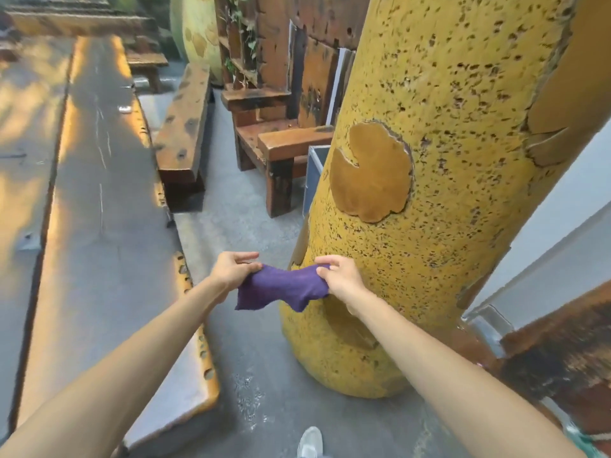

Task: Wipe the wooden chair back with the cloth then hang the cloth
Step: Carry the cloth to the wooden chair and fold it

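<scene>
a thick yellow pitted pillar point(429, 160) fills the right of the view, a long wooden table point(82, 209) runs down the left, and the wooden chair point(281, 127) stands well ahead between a bench point(183, 127) and the pillar. the purple cloth point(281, 287) is stretched in the air between the left hand point(231, 271) and right hand point(340, 279), each pinching one end. it looks like the cloth is being readied before wiping; the next move calls for walking it over to the chair back.

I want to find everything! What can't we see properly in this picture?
Head view:
- Wooden chair: right side hidden behind the yellow pillar.
- Purple cloth: ends covered by the left hand and right hand.
- Shoe: cut off by the bottom edge.
- Table's far end: blurred.
</scene>
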`<state>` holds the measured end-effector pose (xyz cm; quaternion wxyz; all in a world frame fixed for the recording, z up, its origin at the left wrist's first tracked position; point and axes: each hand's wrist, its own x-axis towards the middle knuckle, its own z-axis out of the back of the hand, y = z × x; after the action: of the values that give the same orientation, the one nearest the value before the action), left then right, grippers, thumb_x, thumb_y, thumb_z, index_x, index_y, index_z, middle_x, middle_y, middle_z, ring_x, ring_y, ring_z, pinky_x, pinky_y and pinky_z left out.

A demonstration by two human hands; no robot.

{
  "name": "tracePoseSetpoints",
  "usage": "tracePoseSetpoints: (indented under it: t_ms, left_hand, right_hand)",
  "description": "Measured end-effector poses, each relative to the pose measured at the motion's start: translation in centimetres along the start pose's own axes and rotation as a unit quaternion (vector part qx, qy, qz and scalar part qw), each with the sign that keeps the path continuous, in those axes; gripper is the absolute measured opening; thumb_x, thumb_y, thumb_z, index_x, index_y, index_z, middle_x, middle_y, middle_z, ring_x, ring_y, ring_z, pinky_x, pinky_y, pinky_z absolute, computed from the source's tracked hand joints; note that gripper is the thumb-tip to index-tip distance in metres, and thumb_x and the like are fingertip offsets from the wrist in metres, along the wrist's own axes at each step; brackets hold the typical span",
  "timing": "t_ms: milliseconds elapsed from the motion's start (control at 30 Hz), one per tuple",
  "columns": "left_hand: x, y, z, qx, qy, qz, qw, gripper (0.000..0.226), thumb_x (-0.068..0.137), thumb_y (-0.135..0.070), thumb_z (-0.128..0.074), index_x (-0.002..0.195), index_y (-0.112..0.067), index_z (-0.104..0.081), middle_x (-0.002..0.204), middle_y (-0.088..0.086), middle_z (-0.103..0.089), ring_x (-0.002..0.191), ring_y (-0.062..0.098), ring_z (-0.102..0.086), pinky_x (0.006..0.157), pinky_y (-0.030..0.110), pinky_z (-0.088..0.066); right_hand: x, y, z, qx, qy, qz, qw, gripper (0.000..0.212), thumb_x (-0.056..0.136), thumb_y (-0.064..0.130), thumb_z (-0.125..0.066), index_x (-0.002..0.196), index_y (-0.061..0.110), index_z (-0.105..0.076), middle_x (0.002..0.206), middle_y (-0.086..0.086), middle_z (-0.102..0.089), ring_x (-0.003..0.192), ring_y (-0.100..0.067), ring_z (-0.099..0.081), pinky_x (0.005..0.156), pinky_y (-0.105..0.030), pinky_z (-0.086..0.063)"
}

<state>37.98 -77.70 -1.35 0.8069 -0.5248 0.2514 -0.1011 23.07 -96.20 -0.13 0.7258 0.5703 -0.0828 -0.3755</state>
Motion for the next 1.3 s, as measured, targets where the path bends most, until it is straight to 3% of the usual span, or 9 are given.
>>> tracePoseSetpoints:
  t_ms: [133,267,400,567,667,733,867,1167,1300]
  left_hand:
    - [6.8,-1.3,1.5,0.007,-0.075,0.021,0.997,0.029,0.091,-0.003,-0.073,0.120,-0.004,-0.075,0.116,0.016,-0.074,0.095,0.016,-0.062,0.086,0.026,-0.049]
    - [12.1,-2.9,4.0,-0.014,-0.106,0.030,0.994,0.028,0.090,0.003,-0.068,0.116,-0.004,-0.076,0.101,0.012,-0.071,0.082,0.013,-0.058,0.069,0.023,-0.047]
    - [18.7,-5.1,6.5,0.047,-0.105,0.018,0.993,0.040,0.085,0.001,-0.075,0.124,-0.009,-0.074,0.113,0.009,-0.073,0.102,0.020,-0.066,0.085,0.027,-0.050]
    - [29.9,-6.6,8.3,0.249,-0.095,-0.032,0.963,0.046,0.077,-0.004,-0.073,0.122,-0.012,-0.076,0.119,0.008,-0.075,0.112,0.027,-0.069,0.098,0.034,-0.052]
    - [37.9,-8.2,9.6,0.290,-0.075,-0.055,0.952,0.024,0.076,-0.008,-0.072,0.097,-0.014,-0.081,0.090,0.005,-0.075,0.098,0.030,-0.071,0.075,0.031,-0.049]
    - [43.9,-10.2,10.6,0.303,-0.052,-0.069,0.949,0.009,0.078,-0.015,-0.075,0.087,-0.014,-0.078,0.081,0.003,-0.071,0.090,0.030,-0.070,0.069,0.032,-0.048]
    - [54.0,-14.4,13.1,0.344,-0.008,-0.126,0.930,0.019,0.083,-0.032,-0.079,0.089,-0.014,-0.078,0.092,0.008,-0.064,0.094,0.025,-0.063,0.080,0.036,-0.052]
    - [72.0,-25.8,17.2,0.320,-0.002,-0.242,0.916,0.018,0.090,-0.027,-0.073,0.092,-0.009,-0.073,0.096,0.007,-0.071,0.093,0.029,-0.065,0.078,0.039,-0.049]
    - [77.6,-31.5,17.9,0.311,-0.007,-0.287,0.906,0.010,0.090,-0.019,-0.066,0.086,-0.011,-0.065,0.086,0.003,-0.068,0.088,0.032,-0.064,0.074,0.040,-0.049]
  right_hand:
    - [8.5,4.0,-2.6,-0.108,0.050,0.060,0.991,0.028,0.094,0.001,-0.059,0.117,0.010,-0.073,0.115,-0.011,-0.073,0.096,-0.017,-0.063,0.097,-0.032,-0.051]
    - [14.8,7.4,-5.4,-0.137,0.069,0.076,0.985,0.033,0.094,0.002,-0.057,0.124,0.007,-0.070,0.127,-0.009,-0.071,0.118,-0.022,-0.064,0.108,-0.032,-0.046]
    - [21.2,10.8,-8.5,-0.151,0.051,0.069,0.985,0.043,0.088,0.013,-0.067,0.131,0.016,-0.068,0.133,-0.003,-0.068,0.127,-0.022,-0.060,0.110,-0.028,-0.043]
    - [29.9,13.8,-12.5,-0.226,0.032,0.099,0.969,0.056,0.084,0.019,-0.073,0.138,0.013,-0.060,0.134,-0.012,-0.066,0.127,-0.030,-0.059,0.106,-0.033,-0.046]
    - [36.0,16.1,-14.0,-0.301,0.030,0.119,0.946,0.059,0.083,0.024,-0.075,0.138,0.010,-0.058,0.131,-0.016,-0.063,0.126,-0.034,-0.056,0.104,-0.037,-0.046]
    - [40.7,18.2,-14.5,-0.351,0.027,0.123,0.928,0.051,0.084,0.024,-0.073,0.133,0.012,-0.063,0.123,-0.016,-0.063,0.121,-0.034,-0.057,0.100,-0.036,-0.046]
    - [49.1,22.8,-14.7,-0.445,0.006,0.140,0.885,0.029,0.095,0.025,-0.060,0.122,0.018,-0.069,0.115,-0.013,-0.061,0.119,-0.033,-0.054,0.093,-0.037,-0.046]
    - [63.2,34.3,-15.7,-0.348,-0.098,0.143,0.922,0.016,0.096,0.033,-0.058,0.106,0.023,-0.065,0.123,0.002,-0.049,0.105,-0.030,-0.063,0.084,-0.039,-0.051]
    - [68.7,38.9,-15.7,-0.239,-0.119,0.141,0.953,0.007,0.095,0.021,-0.053,0.091,0.022,-0.059,0.097,-0.004,-0.069,0.089,-0.032,-0.069,0.079,-0.042,-0.055]
